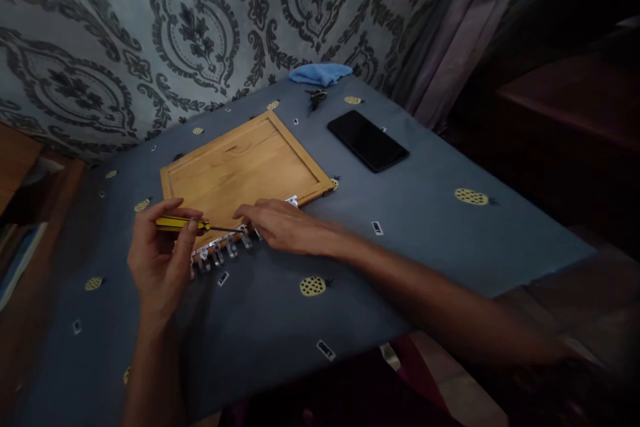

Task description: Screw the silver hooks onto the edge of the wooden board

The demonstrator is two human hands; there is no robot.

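A framed wooden board [245, 160] lies flat on the table, a metal hook rail [231, 247] with several hooks along its near edge. My left hand [163, 250] is closed around the yellow handle of a screwdriver [183, 223]. The screwdriver's shaft points right, its tip at the rail just by my right fingers. My right hand [280, 223] lies across the rail and the board's near edge, fingers bent over the wood and gripping there. Part of the rail is hidden beneath this hand, and one white end shows beyond it.
A black phone [367, 140] lies right of the board. Behind it are a small bunch of dark keys [317, 99] and a blue cloth [320, 73] against the patterned curtain [200, 27]. The blue tablecloth [430, 240] has pineapple prints. Wooden shelving [30, 213] stands at the left.
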